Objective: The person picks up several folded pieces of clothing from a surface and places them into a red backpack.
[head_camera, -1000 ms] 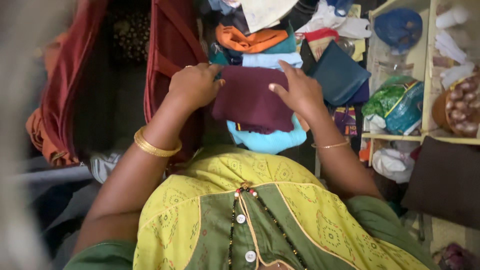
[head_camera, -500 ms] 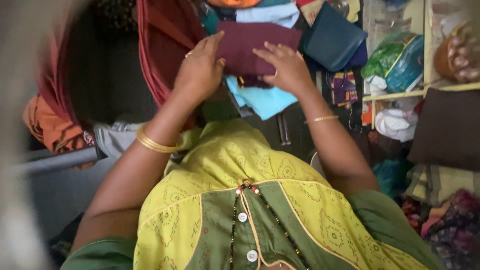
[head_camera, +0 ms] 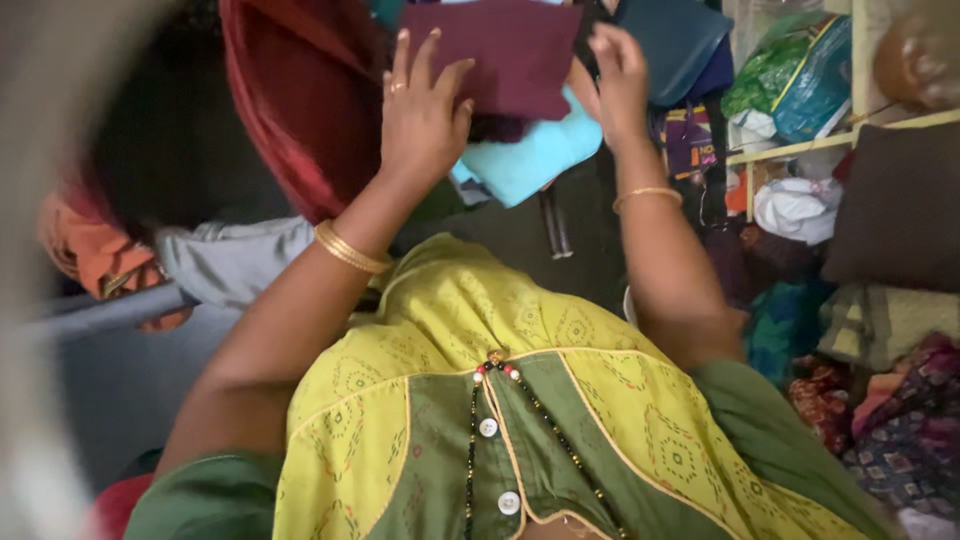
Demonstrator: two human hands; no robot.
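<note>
Gripping maroon cloth (head_camera: 505, 55) — top cropped | left hand (head_camera: 422, 115) | right hand (head_camera: 620, 80) blurred

The folded cloth (head_camera: 510, 50) lies on another cloth (head_camera: 530, 160), between both hands.

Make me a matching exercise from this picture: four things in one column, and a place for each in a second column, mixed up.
Things:
1. maroon folded cloth
2. light blue cloth
3. gold bangles
4. brown cushion

Places:
A. on the left wrist
B. far right, below the shelf
C. between the left hand and right hand
D. directly under the maroon cloth

Pairs: 1-C, 2-D, 3-A, 4-B
</note>
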